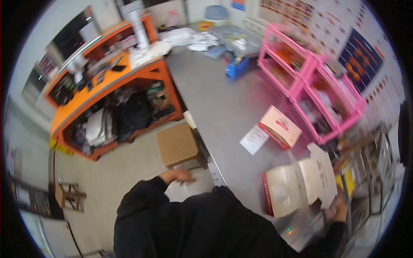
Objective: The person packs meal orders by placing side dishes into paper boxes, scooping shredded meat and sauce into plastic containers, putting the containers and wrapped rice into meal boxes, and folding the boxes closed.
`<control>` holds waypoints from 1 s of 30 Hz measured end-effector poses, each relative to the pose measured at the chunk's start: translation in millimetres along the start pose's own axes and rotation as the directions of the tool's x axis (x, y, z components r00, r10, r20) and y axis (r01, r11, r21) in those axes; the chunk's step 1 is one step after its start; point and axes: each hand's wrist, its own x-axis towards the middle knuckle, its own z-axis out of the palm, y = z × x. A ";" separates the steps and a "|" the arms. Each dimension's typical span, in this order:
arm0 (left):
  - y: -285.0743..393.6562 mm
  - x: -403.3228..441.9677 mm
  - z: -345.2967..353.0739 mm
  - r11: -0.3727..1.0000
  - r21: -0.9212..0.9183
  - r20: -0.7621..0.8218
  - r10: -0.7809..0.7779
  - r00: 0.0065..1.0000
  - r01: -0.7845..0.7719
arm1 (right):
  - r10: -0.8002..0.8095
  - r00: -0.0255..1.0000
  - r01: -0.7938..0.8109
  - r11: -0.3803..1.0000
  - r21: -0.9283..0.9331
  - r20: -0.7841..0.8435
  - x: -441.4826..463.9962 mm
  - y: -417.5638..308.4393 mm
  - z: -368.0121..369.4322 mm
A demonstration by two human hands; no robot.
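Note:
My left hand (178,176) hangs in front of my body, left of the metal table's edge, near a woven stool (178,145). Its fingers are smeared by motion. My right hand (337,206) is at the lower right, beside the raised flap of an open cardboard box (284,189) with a red side. Its fingers are blurred, and whether they grip the flap or the clear plastic near it cannot be made out. Behind the open box lie a closed red and cream box (279,127) and a printed white card (254,139).
Pink shelves (297,81) stand along the table's right side. A blue tape dispenser (237,68) and papers (189,38) lie farther back. At the left is an orange counter (116,77). A metal rack (374,172) stands right of my right hand.

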 end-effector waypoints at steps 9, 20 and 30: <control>218.3 -6.8 -1.1 0.660 -0.015 -0.636 0.573 0.516 -0.751 | 0.303 0.946 -0.320 0.829 0.459 0.112 -25.9 20.3 4.1; 231.5 35.7 72.5 0.602 0.177 -0.713 0.624 0.320 -0.779 | 0.399 0.892 -0.431 0.617 0.659 0.211 -25.6 -21.7 12.9; 225.3 41.8 77.8 0.599 0.217 -0.764 0.595 0.248 -0.771 | 0.457 0.873 -0.425 0.536 0.729 0.173 -73.0 -90.5 -9.3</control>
